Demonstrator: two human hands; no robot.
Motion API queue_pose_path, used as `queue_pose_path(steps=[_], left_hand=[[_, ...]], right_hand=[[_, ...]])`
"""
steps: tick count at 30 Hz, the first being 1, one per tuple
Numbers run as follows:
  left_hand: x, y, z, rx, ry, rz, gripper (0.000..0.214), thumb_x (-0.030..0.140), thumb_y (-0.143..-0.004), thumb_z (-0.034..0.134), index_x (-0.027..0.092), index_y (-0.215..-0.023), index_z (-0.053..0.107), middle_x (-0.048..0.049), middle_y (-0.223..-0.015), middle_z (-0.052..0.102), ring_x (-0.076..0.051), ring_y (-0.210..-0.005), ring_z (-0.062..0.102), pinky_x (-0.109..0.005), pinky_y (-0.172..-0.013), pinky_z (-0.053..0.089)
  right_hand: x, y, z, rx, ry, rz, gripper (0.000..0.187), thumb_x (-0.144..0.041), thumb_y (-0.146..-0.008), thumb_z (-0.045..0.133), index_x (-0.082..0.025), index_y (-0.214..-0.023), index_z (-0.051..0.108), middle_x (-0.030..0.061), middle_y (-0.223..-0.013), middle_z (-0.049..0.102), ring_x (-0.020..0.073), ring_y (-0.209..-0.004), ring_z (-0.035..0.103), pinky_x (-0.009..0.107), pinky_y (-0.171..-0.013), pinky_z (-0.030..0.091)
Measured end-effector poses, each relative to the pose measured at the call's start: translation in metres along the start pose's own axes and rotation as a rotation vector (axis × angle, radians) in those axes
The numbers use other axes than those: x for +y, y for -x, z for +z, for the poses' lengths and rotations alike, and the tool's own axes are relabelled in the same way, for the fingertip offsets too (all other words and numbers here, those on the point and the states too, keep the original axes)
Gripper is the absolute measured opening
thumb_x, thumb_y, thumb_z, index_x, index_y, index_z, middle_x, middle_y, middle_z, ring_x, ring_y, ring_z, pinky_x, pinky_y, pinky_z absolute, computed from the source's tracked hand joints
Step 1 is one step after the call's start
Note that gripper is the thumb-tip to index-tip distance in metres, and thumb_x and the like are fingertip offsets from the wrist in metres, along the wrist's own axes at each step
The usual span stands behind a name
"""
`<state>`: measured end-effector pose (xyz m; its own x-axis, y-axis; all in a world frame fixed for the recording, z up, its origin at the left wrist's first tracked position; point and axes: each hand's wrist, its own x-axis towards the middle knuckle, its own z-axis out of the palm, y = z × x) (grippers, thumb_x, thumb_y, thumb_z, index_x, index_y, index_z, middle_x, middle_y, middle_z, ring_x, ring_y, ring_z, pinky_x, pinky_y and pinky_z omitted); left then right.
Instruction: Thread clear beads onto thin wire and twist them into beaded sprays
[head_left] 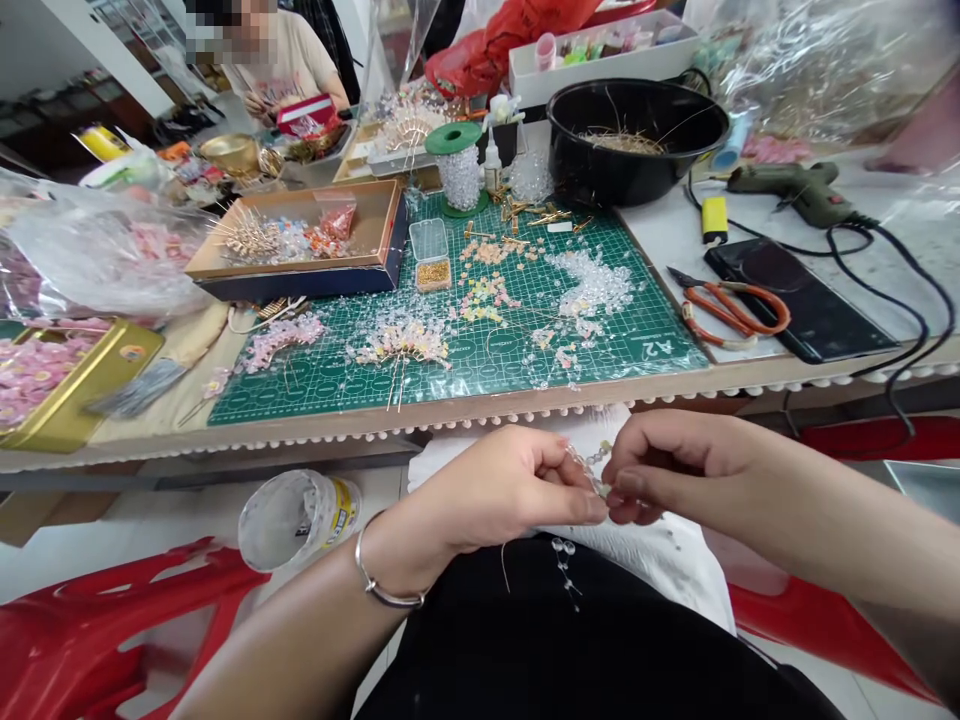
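Note:
Over my lap, my left hand pinches a strand of small clear beads between thumb and fingers. Right against it, my right hand is closed on the same strand, its fingertips meeting my left thumb. A yellowish bead shows on the strand above the fingers; the part inside the grip is hidden. A short strand of clear beads lies or hangs against the dark cloth below my hands. Beyond them, on the green cutting mat, lie a beaded hair comb, clear beads and small flower beads.
Orange-handled pliers, a phone and a glue gun lie at right. A black basin, bead spool and cardboard box stand further back. A white bucket is below the table edge. Another person sits across.

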<state>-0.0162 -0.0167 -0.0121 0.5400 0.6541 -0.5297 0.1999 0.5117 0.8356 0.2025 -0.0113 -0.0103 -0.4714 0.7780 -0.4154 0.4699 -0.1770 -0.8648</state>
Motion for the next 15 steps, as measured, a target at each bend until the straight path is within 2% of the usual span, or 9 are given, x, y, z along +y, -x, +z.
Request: queue_pose_path(steps=[4, 9, 12, 15], left_hand=[[-0.003, 0.004, -0.003, 0.028, -0.024, 0.024, 0.027, 0.032, -0.070, 0.086, 0.016, -0.072, 0.064, 0.0049, -0.068, 0.057, -0.011, -0.066, 0.047, -0.026, -0.066, 0.035], [-0.002, 0.003, -0.004, -0.014, -0.068, -0.011, 0.028, 0.033, -0.071, 0.085, 0.017, -0.072, 0.062, 0.0063, -0.065, 0.053, -0.010, -0.063, 0.043, -0.026, -0.063, 0.032], [-0.002, 0.001, -0.004, -0.004, 0.002, 0.018, 0.027, 0.032, -0.069, 0.086, 0.016, -0.070, 0.064, 0.0054, -0.067, 0.056, -0.011, -0.067, 0.045, -0.027, -0.067, 0.034], [-0.005, 0.001, -0.005, 0.003, 0.063, 0.037, 0.024, 0.031, -0.071, 0.085, 0.016, -0.070, 0.066, 0.0046, -0.069, 0.056, -0.010, -0.068, 0.045, -0.026, -0.066, 0.033]], right_hand=[[0.006, -0.005, 0.008, -0.134, -0.245, 0.128, 0.019, -0.038, -0.087, 0.064, -0.022, -0.075, 0.061, 0.0029, -0.075, 0.076, 0.0193, -0.070, 0.075, 0.031, -0.065, 0.060], [0.003, -0.004, 0.016, -0.174, -0.386, 0.164, 0.016, -0.036, -0.085, 0.066, -0.022, -0.082, 0.060, 0.0005, -0.073, 0.071, 0.0161, -0.066, 0.070, 0.030, -0.065, 0.057], [0.006, -0.001, 0.019, -0.118, -0.360, 0.146, 0.020, -0.037, -0.090, 0.064, -0.022, -0.079, 0.058, -0.0044, -0.069, 0.059, 0.0085, -0.054, 0.053, 0.022, -0.052, 0.043], [0.011, 0.001, 0.020, -0.060, -0.305, 0.139, 0.020, -0.037, -0.096, 0.057, -0.023, -0.081, 0.056, -0.0076, -0.062, 0.043, 0.0077, -0.050, 0.034, 0.022, -0.045, 0.026]])
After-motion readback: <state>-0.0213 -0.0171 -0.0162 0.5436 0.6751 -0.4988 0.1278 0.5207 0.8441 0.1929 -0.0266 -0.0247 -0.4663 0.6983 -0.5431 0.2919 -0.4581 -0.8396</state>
